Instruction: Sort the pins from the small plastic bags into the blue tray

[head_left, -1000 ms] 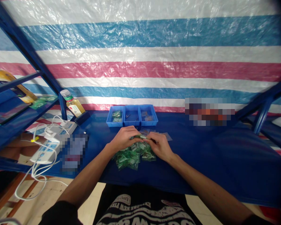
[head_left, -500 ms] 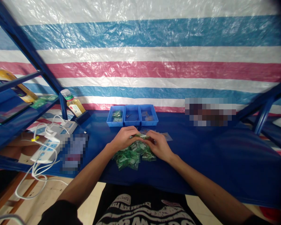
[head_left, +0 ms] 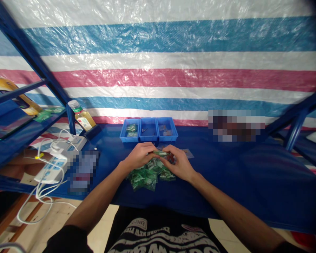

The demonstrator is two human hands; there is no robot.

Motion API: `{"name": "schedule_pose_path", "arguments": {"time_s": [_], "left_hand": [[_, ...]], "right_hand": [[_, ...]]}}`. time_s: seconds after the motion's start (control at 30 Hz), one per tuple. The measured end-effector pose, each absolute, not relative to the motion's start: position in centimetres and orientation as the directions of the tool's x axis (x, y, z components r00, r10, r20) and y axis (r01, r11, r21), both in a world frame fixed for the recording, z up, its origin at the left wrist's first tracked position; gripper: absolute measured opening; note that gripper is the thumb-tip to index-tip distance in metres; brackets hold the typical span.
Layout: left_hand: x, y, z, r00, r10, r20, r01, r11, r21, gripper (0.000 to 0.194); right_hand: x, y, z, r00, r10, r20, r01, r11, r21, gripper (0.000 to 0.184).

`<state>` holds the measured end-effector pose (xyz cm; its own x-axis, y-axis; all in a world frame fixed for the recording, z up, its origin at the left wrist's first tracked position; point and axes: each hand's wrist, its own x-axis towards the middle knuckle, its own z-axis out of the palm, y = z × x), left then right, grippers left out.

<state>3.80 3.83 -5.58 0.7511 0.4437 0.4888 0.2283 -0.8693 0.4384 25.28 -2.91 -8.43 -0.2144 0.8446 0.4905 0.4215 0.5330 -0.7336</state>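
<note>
Between both hands, over the middle of the table, is a small green plastic packet (head_left: 162, 153). My left hand (head_left: 140, 154) pinches its left end, thumb below and fingers above. On the other end, my right hand (head_left: 177, 162) closes with thumb and curled fingers. Just below the hands lies a pile of green packets (head_left: 144, 177) with small pale parts inside. Partly hidden behind my right hand are flat clear bags (head_left: 189, 153). What the packet in my hands contains is too small to make out.
Three joined blue bins (head_left: 149, 130) stand behind the hands, with small packets and metal pieces inside. At left are a power strip (head_left: 52, 168) with white cables, a drink bottle (head_left: 81, 116) and a blurred-out object (head_left: 84, 170). Blue frame posts (head_left: 296, 128) flank the table (head_left: 242, 182).
My right hand has shifted slightly, and the gap between the hands is a little wider, showing more of the green packet. The pile and bins stay where they were.
</note>
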Motion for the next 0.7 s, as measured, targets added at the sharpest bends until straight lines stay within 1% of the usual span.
{"name": "schedule_pose_path", "arguments": {"time_s": [0.1, 0.2, 0.27, 0.37, 0.4, 0.47, 0.57, 0.6, 0.63, 0.7], "left_hand": [[3.95, 3.76, -5.78, 0.758, 0.442, 0.48, 0.232, -0.87, 0.435, 0.021], [4.12, 3.64, -6.15, 0.749, 0.482, 0.456, 0.256, -0.844, 0.472, 0.02], [4.18, 3.56, -6.4, 0.726, 0.525, 0.444, 0.282, -0.816, 0.504, 0.025], [4.18, 3.49, -6.56, 0.697, 0.56, 0.449, 0.312, -0.8, 0.512, 0.032], [4.16, 3.49, -6.53, 0.686, 0.561, 0.463, 0.317, -0.803, 0.504, 0.031], [4.09, 3.5, -6.34, 0.673, 0.549, 0.495, 0.313, -0.819, 0.481, 0.026], [3.97, 3.59, -5.94, 0.711, 0.467, 0.526, 0.249, -0.867, 0.433, 0.029], [3.95, 3.64, -5.83, 0.727, 0.438, 0.528, 0.227, -0.88, 0.417, 0.031], [3.94, 3.69, -5.74, 0.736, 0.418, 0.533, 0.214, -0.89, 0.402, 0.032], [3.99, 3.77, -5.68, 0.731, 0.404, 0.55, 0.216, -0.902, 0.374, 0.026]], "right_hand": [[25.27, -2.96, -8.38, -0.217, 0.838, 0.501, 0.391, 0.545, -0.742, 0.015], [25.39, -2.91, -8.45, -0.191, 0.838, 0.511, 0.372, 0.543, -0.753, 0.023], [25.52, -2.81, -8.57, -0.156, 0.855, 0.495, 0.379, 0.514, -0.77, 0.025], [25.66, -2.58, -8.82, -0.092, 0.904, 0.417, 0.368, 0.42, -0.829, 0.026], [25.65, -2.51, -8.89, -0.069, 0.921, 0.383, 0.334, 0.383, -0.861, 0.023], [25.56, -2.38, -8.96, -0.026, 0.95, 0.312, 0.2, 0.31, -0.929, 0.019], [25.33, -2.28, -8.93, 0.002, 0.971, 0.241, -0.018, 0.241, -0.97, 0.04], [25.28, -2.25, -8.92, -0.003, 0.973, 0.232, -0.055, 0.232, -0.971, 0.043], [25.24, -2.22, -8.92, -0.011, 0.973, 0.229, -0.072, 0.228, -0.971, 0.042], [25.22, -2.16, -8.98, -0.027, 0.973, 0.229, -0.083, 0.226, -0.971, 0.039]]}}
